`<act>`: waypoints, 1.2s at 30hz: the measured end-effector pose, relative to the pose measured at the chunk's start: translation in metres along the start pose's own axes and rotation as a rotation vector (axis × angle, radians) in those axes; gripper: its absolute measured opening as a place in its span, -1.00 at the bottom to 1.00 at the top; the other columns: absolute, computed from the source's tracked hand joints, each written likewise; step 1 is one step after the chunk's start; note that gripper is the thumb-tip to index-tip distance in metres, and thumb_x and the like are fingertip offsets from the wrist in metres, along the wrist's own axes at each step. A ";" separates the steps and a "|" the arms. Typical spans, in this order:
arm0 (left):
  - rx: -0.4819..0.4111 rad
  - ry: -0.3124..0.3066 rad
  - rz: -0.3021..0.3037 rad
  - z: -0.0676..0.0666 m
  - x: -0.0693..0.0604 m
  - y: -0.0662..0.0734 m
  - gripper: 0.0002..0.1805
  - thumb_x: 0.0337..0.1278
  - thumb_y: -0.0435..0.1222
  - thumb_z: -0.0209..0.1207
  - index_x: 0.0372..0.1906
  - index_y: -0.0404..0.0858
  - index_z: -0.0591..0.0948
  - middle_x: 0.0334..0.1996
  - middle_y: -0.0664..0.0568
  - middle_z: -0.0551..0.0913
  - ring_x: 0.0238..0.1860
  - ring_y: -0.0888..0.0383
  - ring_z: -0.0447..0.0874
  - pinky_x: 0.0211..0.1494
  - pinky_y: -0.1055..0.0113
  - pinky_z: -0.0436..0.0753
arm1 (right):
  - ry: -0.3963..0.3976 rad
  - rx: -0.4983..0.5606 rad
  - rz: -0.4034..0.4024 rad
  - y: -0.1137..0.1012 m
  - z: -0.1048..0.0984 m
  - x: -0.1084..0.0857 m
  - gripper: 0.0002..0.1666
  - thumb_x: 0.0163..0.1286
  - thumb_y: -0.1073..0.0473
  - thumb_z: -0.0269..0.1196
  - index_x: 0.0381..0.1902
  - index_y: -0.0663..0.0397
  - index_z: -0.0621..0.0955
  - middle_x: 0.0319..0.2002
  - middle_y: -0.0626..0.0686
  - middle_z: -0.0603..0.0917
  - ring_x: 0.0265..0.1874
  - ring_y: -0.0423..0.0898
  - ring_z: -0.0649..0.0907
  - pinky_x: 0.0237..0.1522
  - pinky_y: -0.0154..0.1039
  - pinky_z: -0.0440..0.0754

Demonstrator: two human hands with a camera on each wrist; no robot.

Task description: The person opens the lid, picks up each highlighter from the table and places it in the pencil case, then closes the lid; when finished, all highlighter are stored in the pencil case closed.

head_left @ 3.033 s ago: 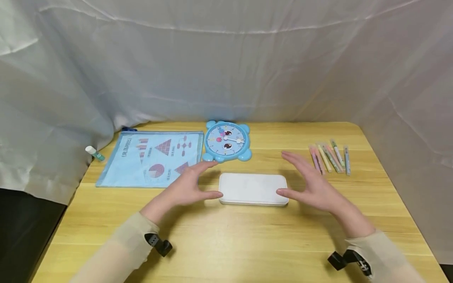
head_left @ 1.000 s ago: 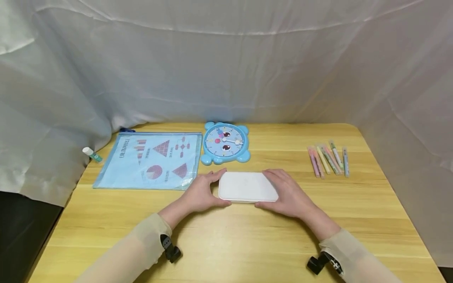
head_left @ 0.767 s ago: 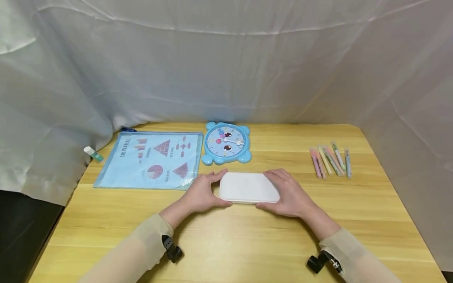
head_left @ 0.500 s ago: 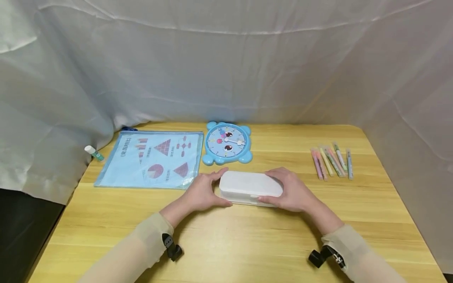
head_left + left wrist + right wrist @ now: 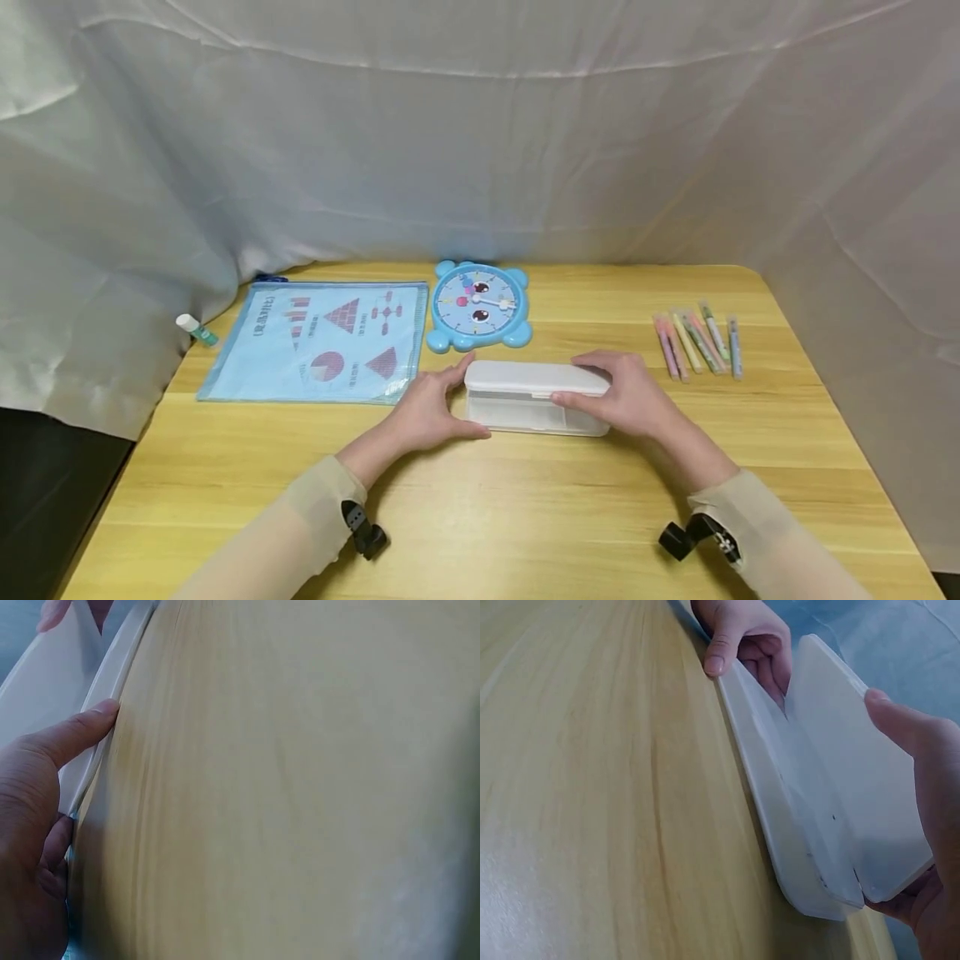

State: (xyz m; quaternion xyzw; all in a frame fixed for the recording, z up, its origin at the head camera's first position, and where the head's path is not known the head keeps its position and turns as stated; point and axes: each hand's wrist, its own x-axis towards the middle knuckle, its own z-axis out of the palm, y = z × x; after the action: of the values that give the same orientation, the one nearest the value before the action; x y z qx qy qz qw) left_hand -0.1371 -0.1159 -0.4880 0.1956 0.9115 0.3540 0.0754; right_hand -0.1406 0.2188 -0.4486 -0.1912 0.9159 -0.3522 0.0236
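A white pencil case (image 5: 513, 414) lies on the table in front of the person, its lid (image 5: 525, 375) tilted partly up from the front edge. The left hand (image 5: 426, 412) holds the left end of the base, thumb at the front edge, as the left wrist view shows too. The right hand (image 5: 636, 398) grips the lid near its right end, thumb on the front edge and fingers behind. Through the gap, the right wrist view shows a pale inside (image 5: 810, 787) with no pens visible in the part that shows.
Behind the case lies a blue bear-shaped toy clock (image 5: 480, 307). A blue zip document pouch (image 5: 300, 350) is at the left, with a glue stick (image 5: 197, 330) beyond it. Several highlighter-like pens (image 5: 693, 340) lie at the right. Grey cloth (image 5: 480, 150) hangs behind the table.
Both hands came in from beside the closed case and took hold of it. The right hand then raised the lid's front edge, opening a gap; the left hand has stayed at the left end.
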 end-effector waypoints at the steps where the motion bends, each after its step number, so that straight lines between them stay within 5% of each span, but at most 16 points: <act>1: 0.003 0.002 0.001 0.000 0.000 0.000 0.41 -0.33 0.24 0.68 0.69 -0.13 0.22 0.50 0.02 0.41 0.50 0.00 0.39 0.54 0.00 0.27 | 0.007 0.004 0.003 0.000 -0.001 0.000 -0.09 0.18 -0.35 0.56 0.17 0.30 0.72 0.10 0.22 0.77 0.13 0.17 0.72 0.20 0.19 0.60; 16: -0.024 0.001 -0.012 0.001 -0.001 0.000 0.41 -0.34 0.21 0.69 0.66 -0.21 0.22 0.54 0.04 0.33 0.51 -0.02 0.35 0.50 0.07 0.33 | 0.184 0.163 0.004 0.010 -0.012 0.004 -0.49 0.43 -0.07 0.47 0.07 0.25 0.78 -0.01 0.06 0.83 0.07 0.06 0.76 0.10 0.11 0.66; 19: -0.036 -0.001 0.003 0.001 -0.001 -0.001 0.42 -0.32 0.19 0.70 0.68 -0.17 0.17 0.54 0.06 0.31 0.52 0.03 0.34 0.51 0.09 0.32 | 0.253 0.159 -0.015 0.012 -0.016 0.006 -0.63 0.45 0.01 0.46 0.03 0.18 0.80 -0.11 0.01 0.85 -0.10 -0.04 0.79 0.39 -0.05 0.34; 22: -0.039 -0.002 0.011 0.002 0.000 -0.001 0.43 -0.30 0.18 0.70 0.69 -0.11 0.13 0.54 0.11 0.31 0.52 0.07 0.34 0.50 0.11 0.33 | 0.298 0.165 -0.028 0.014 -0.018 0.007 -0.73 0.48 0.09 0.43 -0.01 0.15 0.82 -0.18 0.01 0.86 -0.25 -0.14 0.80 0.33 -0.25 0.26; 26: -0.043 -0.002 0.018 0.002 0.000 -0.001 0.43 -0.29 0.17 0.70 0.70 -0.08 0.11 0.55 0.13 0.30 0.51 0.11 0.33 0.50 0.12 0.34 | 0.331 0.207 -0.038 0.015 -0.019 0.010 -0.78 0.51 0.19 0.39 -0.03 0.22 0.82 -0.23 0.10 0.85 -0.35 -0.04 0.79 0.12 -0.43 0.39; 30: -0.044 -0.002 0.015 0.002 0.000 -0.001 0.43 -0.28 0.17 0.70 0.70 -0.06 0.10 0.55 0.16 0.30 0.52 0.14 0.31 0.51 0.13 0.33 | 0.363 0.220 -0.061 0.017 -0.020 0.013 -0.81 0.52 0.27 0.37 -0.06 0.30 0.81 -0.24 0.18 0.84 -0.36 0.11 0.78 0.19 -0.32 0.35; 32: -0.043 -0.003 0.013 0.002 0.000 -0.001 0.43 -0.27 0.17 0.69 0.70 -0.06 0.10 0.55 0.16 0.29 0.52 0.15 0.30 0.51 0.13 0.32 | 0.372 0.218 -0.069 0.018 -0.021 0.015 -0.82 0.52 0.29 0.36 -0.07 0.32 0.81 -0.23 0.19 0.84 -0.35 0.11 0.78 0.09 -0.24 0.42; 36: -0.045 -0.005 0.019 0.001 0.001 -0.001 0.43 -0.27 0.16 0.70 0.71 -0.07 0.10 0.55 0.15 0.29 0.52 0.12 0.31 0.51 0.11 0.33 | 0.397 0.193 -0.059 0.021 -0.020 0.018 -0.81 0.53 0.27 0.36 -0.10 0.30 0.82 -0.25 0.18 0.84 -0.37 0.04 0.77 0.23 -0.23 0.32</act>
State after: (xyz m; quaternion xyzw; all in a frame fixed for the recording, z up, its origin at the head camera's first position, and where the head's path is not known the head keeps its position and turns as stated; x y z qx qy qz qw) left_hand -0.1375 -0.1151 -0.4895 0.2034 0.9012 0.3745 0.0789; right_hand -0.1677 0.2393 -0.4451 -0.1418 0.8586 -0.4694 -0.1493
